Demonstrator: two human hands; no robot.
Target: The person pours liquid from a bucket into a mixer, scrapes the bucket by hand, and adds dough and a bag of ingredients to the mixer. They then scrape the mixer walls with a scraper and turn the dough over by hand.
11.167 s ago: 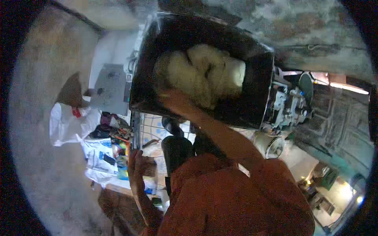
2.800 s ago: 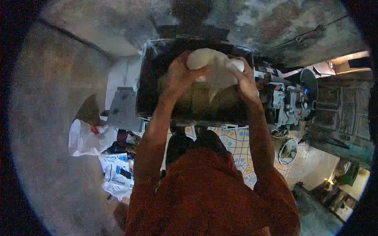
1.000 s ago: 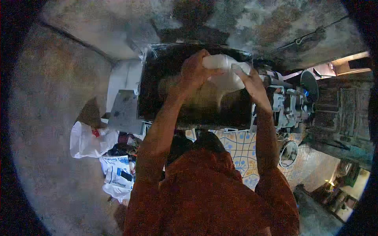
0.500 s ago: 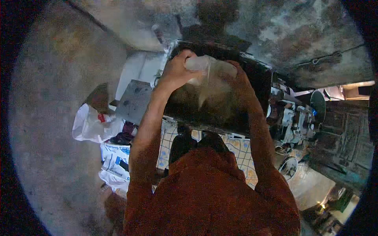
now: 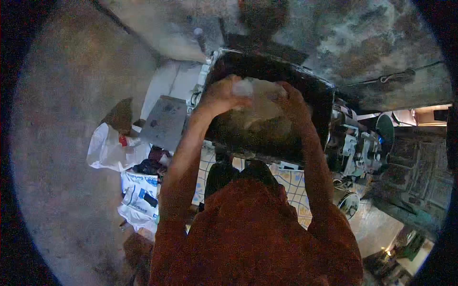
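Over a dark open-topped metal trough (image 5: 318, 107), a pale, translucent, bag-like thing (image 5: 260, 89) is held between both hands. My left hand (image 5: 222, 97) grips its left end, fingers bent round it and thumb towards the middle. At the other end my right hand (image 5: 293, 101) is closed on it, its fingers partly in shadow. Below the pale thing a tan, powdery-looking mass (image 5: 269, 126) spreads inside the trough, blurred at its edges. The bottom of the trough is mostly dark.
A grey flat plate (image 5: 164, 123) adjoins the trough's left side. Beyond it lie a white plastic bag (image 5: 102, 150) and a blue-printed white sack (image 5: 138, 193). Machine parts (image 5: 360, 148) and a round wheel (image 5: 385, 127) stand on the right. A stained wall (image 5: 353, 43) rises behind.
Both hands have come slightly lower and nearer to me with the pale thing. The narrow tan stream beneath it has become a wider mass.
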